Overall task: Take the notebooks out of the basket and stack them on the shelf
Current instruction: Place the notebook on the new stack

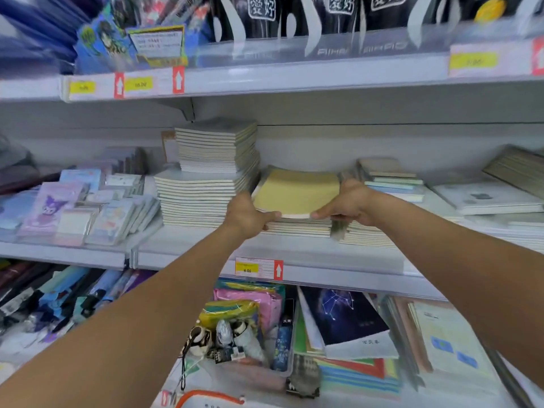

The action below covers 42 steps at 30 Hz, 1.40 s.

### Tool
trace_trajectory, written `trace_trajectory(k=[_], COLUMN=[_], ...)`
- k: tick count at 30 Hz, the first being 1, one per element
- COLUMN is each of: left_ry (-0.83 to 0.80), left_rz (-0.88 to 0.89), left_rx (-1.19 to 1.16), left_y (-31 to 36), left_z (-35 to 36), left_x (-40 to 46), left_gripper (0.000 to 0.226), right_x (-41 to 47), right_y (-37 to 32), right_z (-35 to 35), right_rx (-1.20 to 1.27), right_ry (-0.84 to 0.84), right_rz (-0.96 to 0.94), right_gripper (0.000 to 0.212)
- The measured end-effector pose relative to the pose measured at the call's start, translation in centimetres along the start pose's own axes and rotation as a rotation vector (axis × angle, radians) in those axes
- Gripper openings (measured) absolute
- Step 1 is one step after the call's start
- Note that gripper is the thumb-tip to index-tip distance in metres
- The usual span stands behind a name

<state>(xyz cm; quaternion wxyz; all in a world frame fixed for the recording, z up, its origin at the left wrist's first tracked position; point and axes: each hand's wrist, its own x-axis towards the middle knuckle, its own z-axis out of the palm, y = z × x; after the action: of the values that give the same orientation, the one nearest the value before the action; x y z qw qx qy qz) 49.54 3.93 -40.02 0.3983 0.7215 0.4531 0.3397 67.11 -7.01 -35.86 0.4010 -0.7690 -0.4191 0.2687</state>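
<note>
Left hand: the left hand (245, 214) grips the near left corner of the yellow notebook (295, 192), thumb curled over the front edge, fingers hidden below.
Right hand: the right hand (348, 206) grips the near right corner of the same notebook, thumb on the front edge and fingers curled under it.
Yellow notebook: it lies flat, or nearly so, on top of a low stack of notebooks (297, 228) on the middle shelf (188, 254); whether it fully rests on the stack cannot be told.
Tall stack: a much higher pile of pale notebooks (206, 178) stands just to the left of the low stack, its upper part set back from its lower part.
Right neighbours: another short pile (368, 235) sits just right of the low stack, with pale green and blue pads (391, 179) behind it.
Left of shelf: packs of pastel cartoon stationery (73, 207) lie there, leaning.
Price tag: a yellow label with a red arrow (259, 268) is fixed to the shelf edge below the hands.
Lower shelf: a dark book with a star pattern (344, 316), coloured paper (359, 375) and a clear box of small items (244, 343) lie below.
Top shelf: dark packets with white lettering (294, 16) stand in a row.
Basket: an orange curved handle (209, 396) shows at the bottom edge; whether it belongs to the basket cannot be told.
</note>
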Motion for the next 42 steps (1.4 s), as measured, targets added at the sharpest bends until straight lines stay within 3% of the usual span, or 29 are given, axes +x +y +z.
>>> trace_trajectory(k=[2, 5, 10, 14, 18, 19, 21, 23, 24, 25, 27, 31, 32, 34, 36, 39, 42], left_ry=[0.072, 0.155, 0.218, 0.202, 0.174, 0.193, 0.340, 0.518, 0.576, 0.598, 0.491, -0.086, -0.220, -0.331, -0.341, -0.355, -0.293], left_rz=[0.068, 0.120, 0.192, 0.191, 0.168, 0.197, 0.337, 0.474, 0.490, 0.459, 0.252, -0.547, -0.766, -1.056, -1.099, -1.029, -1.151], left_rx=[0.156, 0.233, 0.300, 0.252, 0.228, 0.246, 0.248, 0.047, -0.058, -0.120, -0.133, 0.114, 0.190, 0.201, 0.129, 0.261, 0.158], left_y=[-0.4, -1.0, -2.1, -2.8, -3.1, -3.0, -3.3, -5.1, -6.9, -9.8, -17.6, -34.4, -36.7, -39.1, -39.4, -38.9, -39.2], left_z=[-0.1, -0.2, 0.0, 0.2, 0.3, 0.3, 0.1, 0.4, 0.8, 1.6, 3.6, 6.9, 7.3, 8.0, 8.2, 7.4, 7.0], left_x=[0.7, 1.8, 3.1, 3.6, 3.7, 3.1, 0.1, -5.2, -8.3, -11.3, -17.5, -29.6, -32.1, -35.4, -36.1, -34.7, -34.4], left_gripper=[0.042, 0.032, 0.019, 0.017, 0.025, 0.028, 0.037, 0.030, 0.022, 0.015, 0.008, 0.014, 0.019, 0.018, 0.014, 0.012, 0.017], right_x=[1.0, 2.1, 3.6, 3.9, 3.5, 3.0, 0.3, -4.3, -6.9, -9.4, -12.8, -16.1, -17.2, -19.3, -20.2, -19.9, -18.9], right_y=[0.3, 0.7, 1.7, 2.2, 1.6, 1.4, 1.5, 3.1, 4.8, 7.3, 14.8, 32.6, 36.0, 40.7, 43.1, 44.2, 43.6], right_z=[-0.2, 0.0, 0.9, 1.0, 0.8, 0.8, 1.6, 4.6, 7.2, 10.5, 17.9, 29.3, 30.4, 30.9, 31.1, 31.9, 32.4], right_rx=[-0.208, -0.252, -0.650, -0.786, -0.785, -0.790, -0.757, -0.495, -0.293, -0.114, -0.018, -0.435, -0.529, -0.626, -0.598, -0.550, -0.680], right_ry=[0.049, 0.052, 0.085, 0.085, 0.085, 0.146, 0.433, 0.700, 0.730, 0.671, 0.372, -0.543, -0.658, -0.726, -0.723, -0.716, -0.695], right_rz=[-0.046, -0.087, -0.194, -0.269, -0.194, -0.201, -0.331, -0.556, -0.661, -0.723, -0.609, 0.086, 0.226, 0.385, 0.459, 0.555, 0.515], right_gripper=[0.050, 0.037, 0.046, 0.039, 0.041, 0.042, 0.040, 0.034, 0.031, 0.029, 0.029, 0.022, 0.038, 0.090, 0.101, 0.086, 0.051])
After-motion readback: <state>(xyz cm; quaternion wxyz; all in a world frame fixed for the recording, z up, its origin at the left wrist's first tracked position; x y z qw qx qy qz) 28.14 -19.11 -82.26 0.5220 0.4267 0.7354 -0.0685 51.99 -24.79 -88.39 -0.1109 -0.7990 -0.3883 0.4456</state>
